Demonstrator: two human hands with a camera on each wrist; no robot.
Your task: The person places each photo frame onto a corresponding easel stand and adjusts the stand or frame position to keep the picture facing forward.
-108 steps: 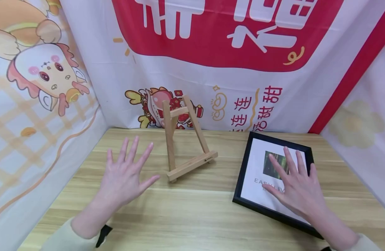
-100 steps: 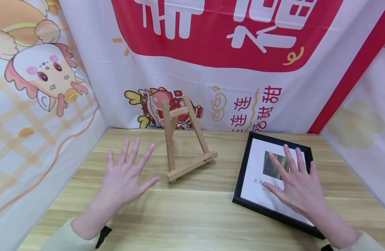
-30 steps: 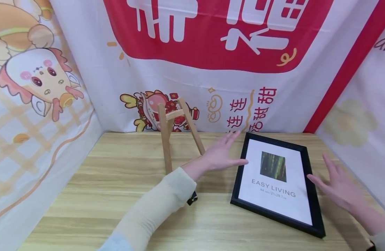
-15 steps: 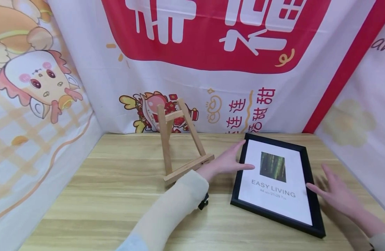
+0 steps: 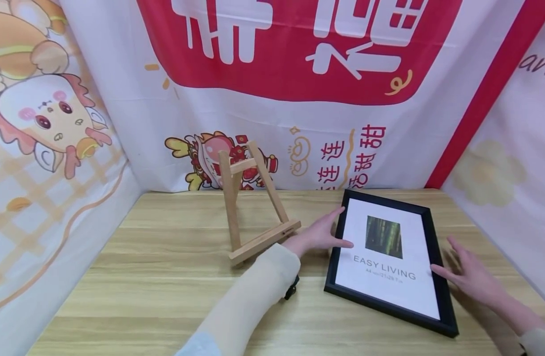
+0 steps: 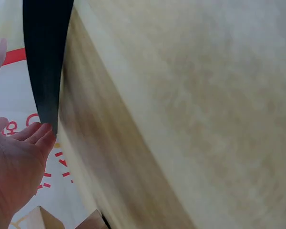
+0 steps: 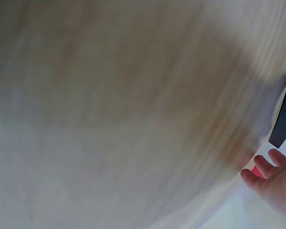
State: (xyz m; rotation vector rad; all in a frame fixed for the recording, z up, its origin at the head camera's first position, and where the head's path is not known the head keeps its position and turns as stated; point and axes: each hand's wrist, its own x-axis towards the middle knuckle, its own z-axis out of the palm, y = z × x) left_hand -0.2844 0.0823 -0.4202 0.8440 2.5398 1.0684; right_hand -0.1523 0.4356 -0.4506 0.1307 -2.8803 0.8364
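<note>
A black picture frame (image 5: pixel 383 309) lies flat on the right part of the table; its white insert shows a small forest picture and the words "EASY LIVING". My left hand (image 5: pixel 318 235) is at its left side, thumb over the border and fingers along the outer edge. In the left wrist view the fingertips of that left hand (image 6: pixel 19 167) meet the frame's dark side (image 6: pixel 46 62), the thumb standing apart. My right hand (image 5: pixel 474 277) is by the right side, thumb at the border and fingers spread off the frame. In the right wrist view, the right hand's fingers (image 7: pixel 264 167) sit near the frame's corner (image 7: pixel 281 129), loosely bent.
A wooden tabletop easel (image 5: pixel 259 242) stands left of the frame, behind my left forearm. Printed cloth (image 5: pixel 272 113) hangs behind the wooden table (image 5: pixel 134 277) and at both sides.
Both hands, earlier spread with the right one over the frame, have moved to the frame's two sides. The left crossed in front of the easel. Lately both edged closer to the frame.
</note>
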